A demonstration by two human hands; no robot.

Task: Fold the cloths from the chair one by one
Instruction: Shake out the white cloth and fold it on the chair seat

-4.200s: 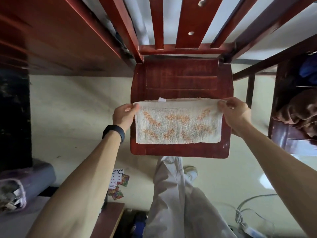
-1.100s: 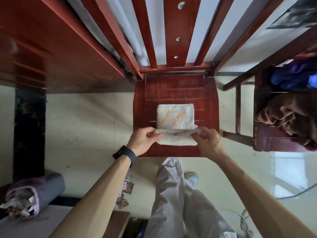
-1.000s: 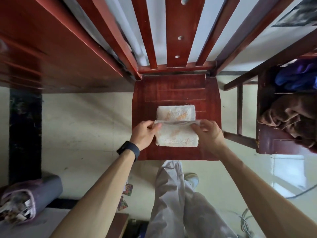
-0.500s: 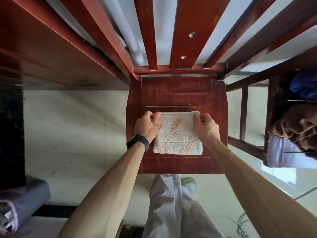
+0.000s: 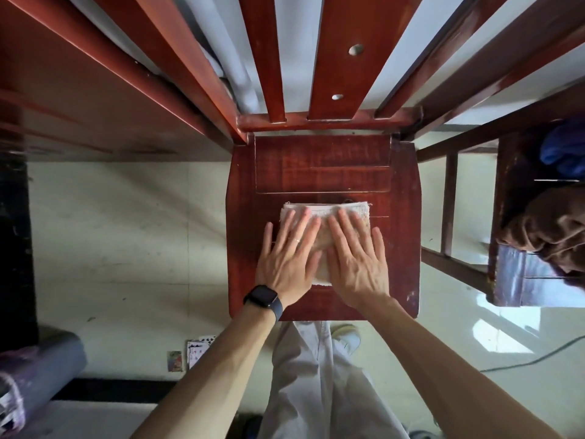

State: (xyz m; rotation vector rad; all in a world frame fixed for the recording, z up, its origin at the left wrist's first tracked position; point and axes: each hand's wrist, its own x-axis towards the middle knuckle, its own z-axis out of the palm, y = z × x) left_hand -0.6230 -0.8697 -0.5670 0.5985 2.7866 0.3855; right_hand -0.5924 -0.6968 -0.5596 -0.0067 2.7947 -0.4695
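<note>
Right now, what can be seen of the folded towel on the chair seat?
The towel is whitish terry cloth with faint orange marks, folded into a small thick rectangle with layered edges showing along its far side. It lies flat on the red-brown wooden chair seat. The left hand and right hand press on it with flat, straight fingers, covering most of it.

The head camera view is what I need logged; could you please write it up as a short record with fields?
cloth: folded cloth, lying flat on the chair seat
left grip: left hand, fingers straight, pressing the cloth
right grip: right hand, fingers straight, pressing the cloth
wrist: dark watch on the left
waiting: brown cloth and blue cloth on the second chair, to the right
floor: playing cards
stage: fold looks complete, being smoothed
</note>
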